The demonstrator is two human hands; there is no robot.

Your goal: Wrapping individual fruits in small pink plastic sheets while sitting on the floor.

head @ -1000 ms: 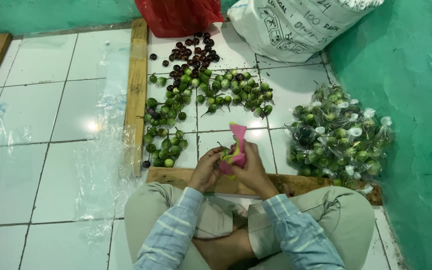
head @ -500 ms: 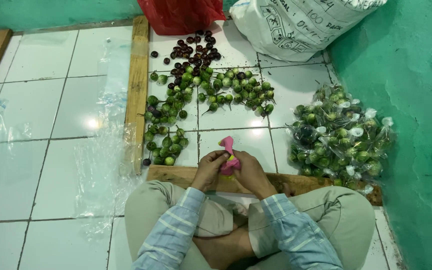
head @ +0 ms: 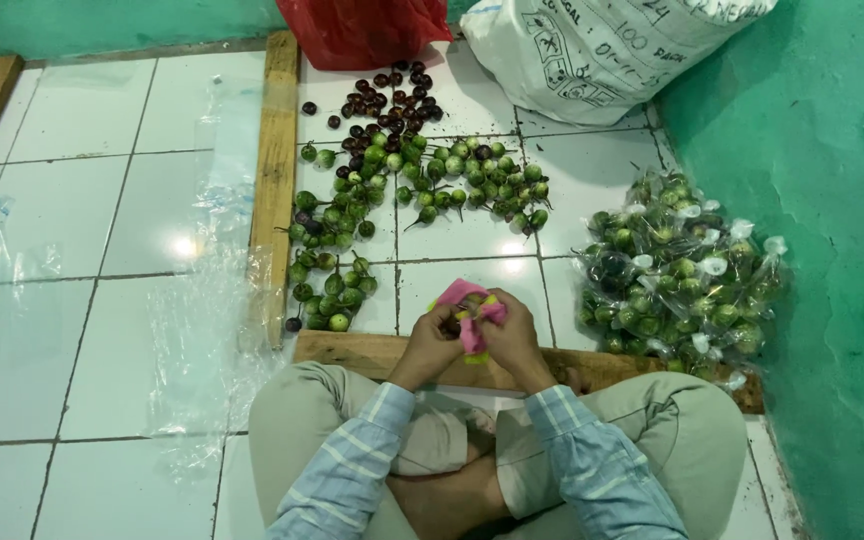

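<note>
The pink bag [head: 469,318], raised a second ago, now sits lower, pinched between the left hand [head: 436,340] and right hand [head: 512,335], with loose green fruits [head: 337,270] beyond the grip.

White glossy floor tiles [head: 82,210] with dark grout reflect an overhead light in bright spots; a green painted wall [head: 832,250] rises on the right, rough and patchy; a similar green wall [head: 102,20] runs along the top edge; wooden planks [head: 274,180] lie on the tiles, possibly forming a frame.
</note>
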